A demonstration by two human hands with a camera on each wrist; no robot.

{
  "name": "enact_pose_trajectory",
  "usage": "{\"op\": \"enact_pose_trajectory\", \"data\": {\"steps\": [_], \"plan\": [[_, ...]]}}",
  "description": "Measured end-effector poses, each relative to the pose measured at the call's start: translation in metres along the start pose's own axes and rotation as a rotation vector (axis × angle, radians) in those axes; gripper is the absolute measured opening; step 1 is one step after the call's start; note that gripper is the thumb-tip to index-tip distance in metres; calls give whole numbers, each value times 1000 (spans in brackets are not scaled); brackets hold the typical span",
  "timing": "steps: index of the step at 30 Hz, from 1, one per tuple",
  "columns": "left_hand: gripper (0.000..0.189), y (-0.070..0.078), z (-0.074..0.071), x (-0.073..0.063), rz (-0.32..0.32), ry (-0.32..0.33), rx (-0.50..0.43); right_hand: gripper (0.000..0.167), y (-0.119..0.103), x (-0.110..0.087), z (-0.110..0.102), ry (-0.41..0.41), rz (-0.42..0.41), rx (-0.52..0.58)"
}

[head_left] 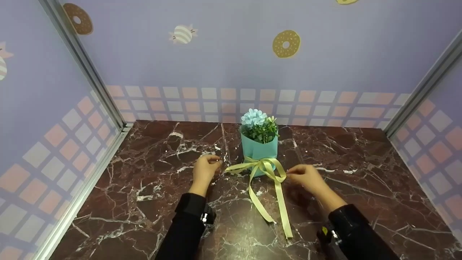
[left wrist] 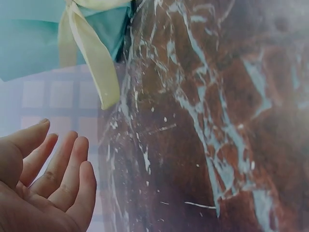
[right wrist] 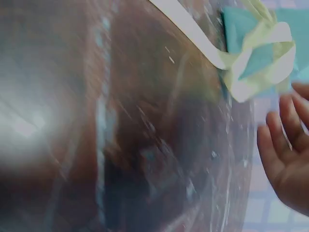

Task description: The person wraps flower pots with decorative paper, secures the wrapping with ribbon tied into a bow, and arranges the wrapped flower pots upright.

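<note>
A turquoise-wrapped bouquet (head_left: pixel 259 148) with pale blue flowers (head_left: pixel 253 118) and green leaves stands upright on the table. A yellow ribbon (head_left: pixel 267 165) is tied round its lower part in a bow, two long tails trailing over the tabletop. Left of the bow, my left hand (head_left: pixel 207 169) holds nothing; its relaxed fingers (left wrist: pixel 60 166) are apart from the ribbon in the left wrist view. My right hand (head_left: pixel 305 177) is close beside the bow's right loop (right wrist: pixel 285 63). In the right wrist view its loosely bent fingers (right wrist: pixel 277 130) hold nothing, and part of the hand is cut off.
The dark red marble-patterned table (head_left: pixel 151 213) reaches back to a purple wall (head_left: pixel 231 65) with pink and white checks. Side walls with grey metal corner posts (head_left: pixel 85 68) enclose it left and right.
</note>
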State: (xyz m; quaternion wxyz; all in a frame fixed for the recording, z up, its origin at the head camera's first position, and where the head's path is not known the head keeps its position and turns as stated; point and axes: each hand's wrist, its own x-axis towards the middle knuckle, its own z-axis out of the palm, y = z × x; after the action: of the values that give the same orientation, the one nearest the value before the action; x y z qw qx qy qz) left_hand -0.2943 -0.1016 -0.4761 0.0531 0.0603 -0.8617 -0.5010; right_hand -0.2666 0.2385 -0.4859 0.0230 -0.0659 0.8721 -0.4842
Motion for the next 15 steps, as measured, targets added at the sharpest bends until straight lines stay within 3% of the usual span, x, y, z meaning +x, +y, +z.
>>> {"op": "enact_pose_trajectory", "data": {"steps": [3,5,7,11,15], "plan": [[22,4,-1,-3,15,-11,-4,12,-2,-2,15,-45,-9,-212],[21,6,-3,-6,29,-6,2,19,-4,-5,24,-61,33,-381],[20,8,-5,-9,45,-6,13,27,-5,-8,32,-66,91,-480],[20,9,-10,-15,63,-7,21,24,-6,-12,46,-63,71,-450],[21,5,-14,-25,56,-15,19,15,-5,-15,56,-112,-62,-349]]}}
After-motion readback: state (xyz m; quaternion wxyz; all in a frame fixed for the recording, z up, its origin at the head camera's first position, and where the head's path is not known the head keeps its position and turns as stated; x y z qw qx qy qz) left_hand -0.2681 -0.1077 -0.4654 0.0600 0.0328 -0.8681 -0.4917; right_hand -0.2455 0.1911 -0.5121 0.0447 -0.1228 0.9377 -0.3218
